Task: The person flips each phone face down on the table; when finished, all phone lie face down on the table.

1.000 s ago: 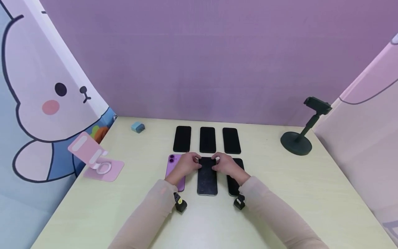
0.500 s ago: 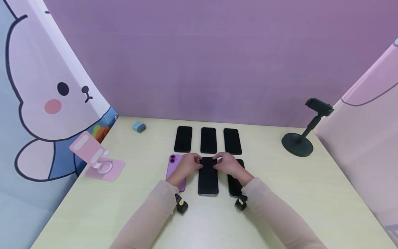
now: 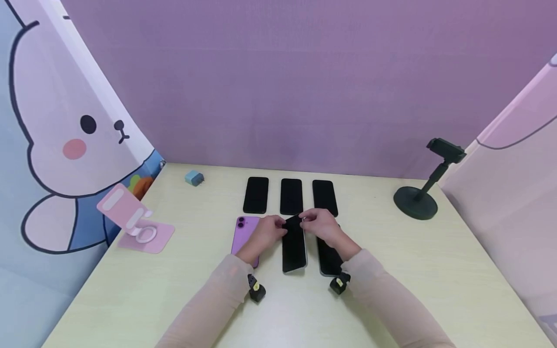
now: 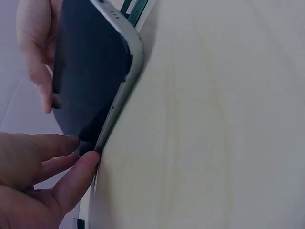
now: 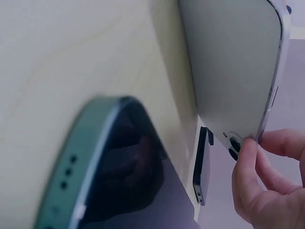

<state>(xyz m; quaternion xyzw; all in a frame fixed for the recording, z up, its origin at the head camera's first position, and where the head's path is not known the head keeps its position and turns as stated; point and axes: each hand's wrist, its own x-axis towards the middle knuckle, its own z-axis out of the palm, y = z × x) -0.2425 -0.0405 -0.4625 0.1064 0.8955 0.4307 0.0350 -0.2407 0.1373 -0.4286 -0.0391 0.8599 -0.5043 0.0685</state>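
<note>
A smartphone (image 3: 294, 247) with a black screen stands tilted in the middle of the front row, its right long side raised off the table. My left hand (image 3: 267, 232) pinches its left edge near the far end. At the far right corner, my right hand (image 3: 324, 226) pinches it beside the camera lenses (image 5: 234, 144). Its pale back (image 5: 233, 62) shows in the right wrist view. Under my left wrist lies a purple phone (image 3: 243, 233), lenses up. Below my right wrist, a black-screened phone (image 3: 328, 259) with a green frame (image 5: 78, 157) is partly covered.
Three black-screened phones lie in a back row: left (image 3: 256, 195), middle (image 3: 291, 196) and right (image 3: 324, 195). A pink folding stand (image 3: 163, 235) is at the left, a blue charger plug (image 3: 194, 178) behind it. A dark green phone stand (image 3: 415, 205) rises at the right.
The middle front phone lay flat before; now its right side is lifted and it leans to the left. My right hand has risen slightly, and my left has shifted a little right.
</note>
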